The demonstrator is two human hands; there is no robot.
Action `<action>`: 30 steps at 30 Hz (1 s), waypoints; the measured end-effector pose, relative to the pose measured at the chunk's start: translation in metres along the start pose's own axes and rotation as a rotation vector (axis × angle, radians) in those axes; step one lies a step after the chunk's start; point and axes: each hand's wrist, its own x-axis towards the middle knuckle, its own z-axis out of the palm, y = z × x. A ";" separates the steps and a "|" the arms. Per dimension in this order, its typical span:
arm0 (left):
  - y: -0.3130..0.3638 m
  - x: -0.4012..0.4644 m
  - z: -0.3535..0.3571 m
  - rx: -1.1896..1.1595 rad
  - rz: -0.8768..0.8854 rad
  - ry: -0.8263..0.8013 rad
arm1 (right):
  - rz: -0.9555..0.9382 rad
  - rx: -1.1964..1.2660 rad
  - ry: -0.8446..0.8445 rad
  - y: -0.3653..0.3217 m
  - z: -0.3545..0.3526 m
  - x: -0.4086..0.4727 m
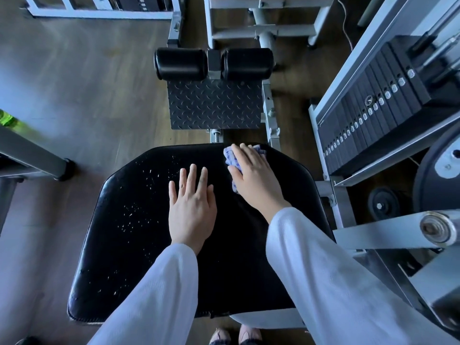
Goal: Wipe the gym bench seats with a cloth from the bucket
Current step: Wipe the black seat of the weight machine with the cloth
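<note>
Wiping the black seat [139, 245] near its far right corner, with the right hand [254, 175] flat on top of the cloth [232, 161]. Fingers spread and pushing the blue checked cloth down on the pad, not pinching it. Left hand [191, 207] resting open and flat on the middle of the seat, fingers a little apart, holding nothing.

Looks like part way done. Lots of little shiny drops or specks showing on the left half of the seat, so probably not wiped there yet. Right half dark and smooth, maybe clean, but hard to tell for sure.

Left to do, at a guess: the left side and the near edge of the seat. Maybe the two black roller pads [214, 63] too. No bucket in view.
</note>
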 end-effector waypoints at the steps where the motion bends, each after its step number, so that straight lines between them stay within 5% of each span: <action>1: 0.000 0.000 0.000 -0.001 0.001 -0.001 | 0.025 -0.020 0.039 0.008 -0.003 -0.003; 7: -0.001 0.000 0.001 0.012 0.001 -0.002 | 0.399 -0.078 0.185 0.039 -0.023 -0.022; 14: 0.002 -0.002 0.001 0.004 0.012 -0.013 | 0.119 -0.036 0.106 0.006 -0.016 -0.086; 20: 0.004 -0.018 -0.005 -0.025 0.036 -0.060 | 0.346 -0.031 0.118 0.030 -0.032 -0.081; 27: 0.015 -0.046 -0.004 -0.004 0.045 -0.112 | 0.101 -0.033 0.090 -0.014 -0.019 -0.128; 30: 0.015 -0.049 -0.004 -0.012 0.045 -0.127 | 0.185 -0.032 0.162 0.002 -0.024 -0.132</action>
